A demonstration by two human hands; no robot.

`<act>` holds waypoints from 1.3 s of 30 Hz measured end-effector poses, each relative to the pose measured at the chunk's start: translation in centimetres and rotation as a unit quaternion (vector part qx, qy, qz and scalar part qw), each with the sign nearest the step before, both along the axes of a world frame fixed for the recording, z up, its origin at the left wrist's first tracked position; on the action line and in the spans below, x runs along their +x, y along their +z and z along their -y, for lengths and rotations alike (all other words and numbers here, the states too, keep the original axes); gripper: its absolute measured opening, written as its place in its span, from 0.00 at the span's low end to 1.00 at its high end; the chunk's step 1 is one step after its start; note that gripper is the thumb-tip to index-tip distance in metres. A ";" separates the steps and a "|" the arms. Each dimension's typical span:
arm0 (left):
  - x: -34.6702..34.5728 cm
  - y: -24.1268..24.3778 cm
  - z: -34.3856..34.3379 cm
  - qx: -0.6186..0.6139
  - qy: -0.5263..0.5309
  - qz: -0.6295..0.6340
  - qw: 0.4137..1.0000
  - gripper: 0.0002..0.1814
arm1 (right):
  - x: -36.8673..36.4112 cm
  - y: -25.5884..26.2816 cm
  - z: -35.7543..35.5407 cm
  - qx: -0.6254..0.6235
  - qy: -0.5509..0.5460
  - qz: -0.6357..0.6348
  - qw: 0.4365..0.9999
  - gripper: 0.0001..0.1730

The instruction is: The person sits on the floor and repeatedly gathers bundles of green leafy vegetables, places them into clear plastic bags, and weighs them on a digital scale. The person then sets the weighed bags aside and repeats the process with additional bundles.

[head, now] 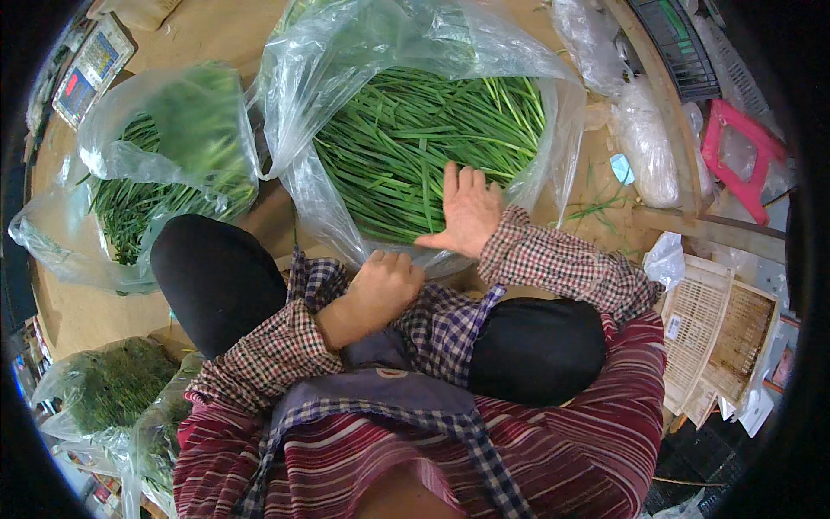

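Observation:
A large clear plastic bag [311,97] lies open in front of me, filled with long green leafy stalks that look like garlic chives [415,149]. My right hand [468,211] rests with fingers spread on the near right part of the stalks, holding nothing. Over my lap, at the bag's near rim, my left hand [382,285] is curled with its back up; its fingertips are hidden, so whether it grips the plastic is not visible. To the left of the large bag stands a second clear bag [110,156] with green stalks [142,207] inside.
Bags of feathery greens [123,383] lie at lower left. A scale [94,71] stands at upper left. On the right are bundled plastic bags [645,143], a wooden edge [681,123], a pink plastic stool [746,162], a dark crate [677,52] and beige plastic baskets [694,324].

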State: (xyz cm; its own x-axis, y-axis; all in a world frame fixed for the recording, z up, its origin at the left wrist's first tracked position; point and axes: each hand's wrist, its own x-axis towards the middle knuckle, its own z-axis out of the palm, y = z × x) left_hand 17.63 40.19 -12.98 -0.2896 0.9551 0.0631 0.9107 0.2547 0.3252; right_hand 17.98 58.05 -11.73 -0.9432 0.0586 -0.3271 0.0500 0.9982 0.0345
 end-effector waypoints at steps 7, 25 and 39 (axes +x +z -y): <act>-1.4 1.2 -0.5 0.009 0.019 0.070 0.997 0.06 | 1.7 -5.5 0.1 0.136 0.044 -0.111 0.983 0.64; -2.4 0.0 -0.8 -0.048 0.078 0.281 0.955 0.12 | -2.4 -0.3 -3.0 -0.095 0.000 0.015 0.995 0.57; 0.4 -2.3 -2.6 0.352 0.169 0.906 0.166 0.42 | -0.1 4.6 3.9 -0.178 0.030 0.010 0.984 0.49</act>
State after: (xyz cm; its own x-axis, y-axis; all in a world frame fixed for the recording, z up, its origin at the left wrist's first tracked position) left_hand 18.03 42.77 -15.23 -0.4711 0.8059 -0.3586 -0.8709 -0.4894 0.0442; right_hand 17.83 54.12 -7.16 -0.9345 -0.1178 -0.3358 -0.0059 0.9486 -0.3165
